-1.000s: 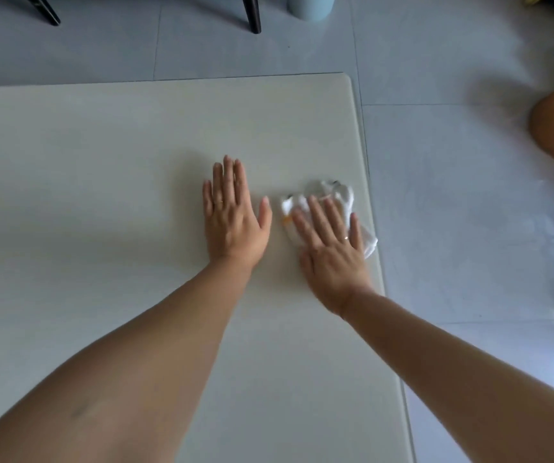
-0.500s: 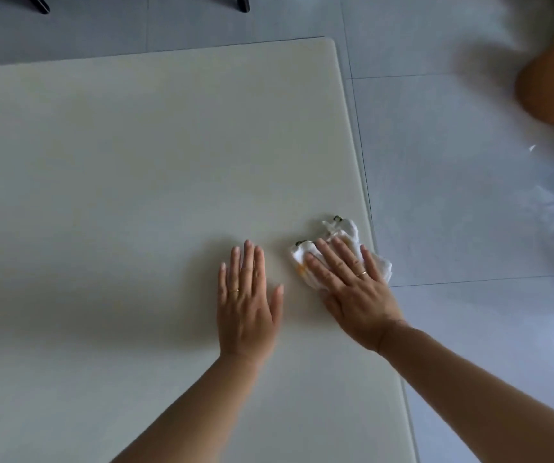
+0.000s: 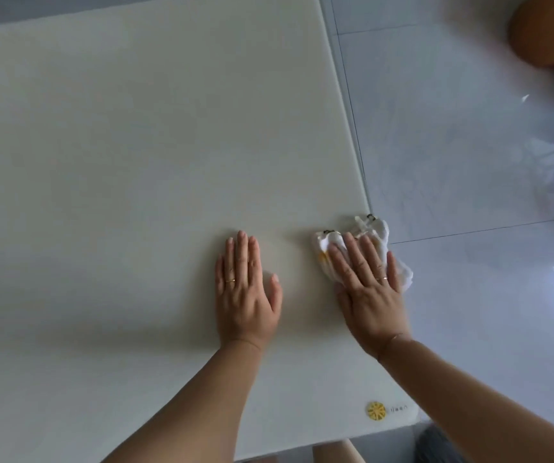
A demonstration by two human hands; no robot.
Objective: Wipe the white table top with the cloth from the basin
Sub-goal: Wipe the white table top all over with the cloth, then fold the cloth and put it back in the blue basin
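Broad table top [image 3: 135,145] ahead, leftward — left hand [image 3: 247,299] flat beside cloth [image 3: 377,230]

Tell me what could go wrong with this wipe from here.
The cloth lies at the right edge of the table, partly past it; another outward stroke could drop it on the floor.
The right hand presses it with flat fingers, so it may bunch or slip out.
The left hand, flat on the table, might leave marks.
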